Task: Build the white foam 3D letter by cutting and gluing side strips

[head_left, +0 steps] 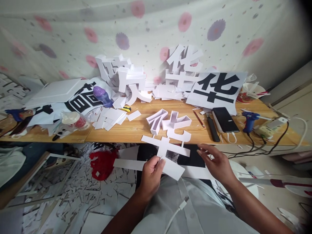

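Observation:
My left hand is closed, pinching the lower end of a white foam-board character cutout that hangs over the front edge of the wooden table. The cutout's upper part carries raised white side walls. A long white strip lies under my left hand, and I cannot tell whether the fingers hold it too. My right hand hovers just right of the cutout with fingers stretched out, holding nothing.
Behind the cutout stand finished white 3D characters and a printed black-on-white sheet. A phone, black knife, red pencil and blue glue gun lie at right. White offcuts litter the floor.

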The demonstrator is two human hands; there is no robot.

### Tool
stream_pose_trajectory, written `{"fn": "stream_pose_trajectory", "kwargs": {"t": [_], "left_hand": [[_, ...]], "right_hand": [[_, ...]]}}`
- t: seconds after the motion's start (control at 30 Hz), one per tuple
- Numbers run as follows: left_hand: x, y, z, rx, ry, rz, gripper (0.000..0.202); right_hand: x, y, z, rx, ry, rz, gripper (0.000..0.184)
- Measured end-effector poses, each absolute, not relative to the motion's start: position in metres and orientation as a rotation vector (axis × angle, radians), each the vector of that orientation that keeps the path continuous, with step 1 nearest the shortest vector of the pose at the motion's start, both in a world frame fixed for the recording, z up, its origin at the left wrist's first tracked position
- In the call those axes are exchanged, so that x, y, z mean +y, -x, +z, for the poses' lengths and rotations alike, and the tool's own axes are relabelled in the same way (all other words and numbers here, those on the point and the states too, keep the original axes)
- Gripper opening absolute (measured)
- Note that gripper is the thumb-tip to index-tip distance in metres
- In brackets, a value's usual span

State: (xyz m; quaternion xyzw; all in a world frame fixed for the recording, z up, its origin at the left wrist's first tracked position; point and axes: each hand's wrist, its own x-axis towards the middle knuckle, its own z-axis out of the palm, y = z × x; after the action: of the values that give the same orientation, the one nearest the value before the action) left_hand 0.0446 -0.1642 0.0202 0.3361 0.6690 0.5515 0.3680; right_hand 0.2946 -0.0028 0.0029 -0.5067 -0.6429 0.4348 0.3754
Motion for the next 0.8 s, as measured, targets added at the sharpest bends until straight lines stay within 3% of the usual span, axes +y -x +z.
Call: {"fn": "stream_pose_trajectory", "kwargs": {"t": [0.17, 0.33, 0.43, 0.57, 0.67, 0.8], "left_hand": [[-0.168, -0.044, 0.0, 1.733, -0.482, 1.695, 0.054], [-0.161, -0.032, -0.014, 1.4, -0.05, 1.789, 0.052], [-0.161, -0.022, -0.015, 1.26, 0.089, 1.791, 0.047], [-0.168, -0.005, -0.018, 1.224, 0.19, 1.789, 0.04], [-0.172, 0.005, -0.022, 1.172, 0.137, 1.773, 0.035], [-0.165, 0.003, -0.024, 1.174, -0.055, 1.632, 0.045]], "right_hand": [[0.008, -0.286, -0.013, -1.527, 1.394, 1.423, 0.055], [0.013, -0.266, -0.015, -1.346, 1.407, 1.759, 0.068], [0.009, -0.256, -0.014, -1.262, 1.362, 1.887, 0.065], [0.005, -0.25, -0.012, -1.235, 1.287, 2.007, 0.054], [0.002, -0.247, -0.011, -1.233, 1.277, 2.063, 0.055], [0.0, -0.246, -0.015, -1.215, 1.258, 2.118, 0.057]]}}
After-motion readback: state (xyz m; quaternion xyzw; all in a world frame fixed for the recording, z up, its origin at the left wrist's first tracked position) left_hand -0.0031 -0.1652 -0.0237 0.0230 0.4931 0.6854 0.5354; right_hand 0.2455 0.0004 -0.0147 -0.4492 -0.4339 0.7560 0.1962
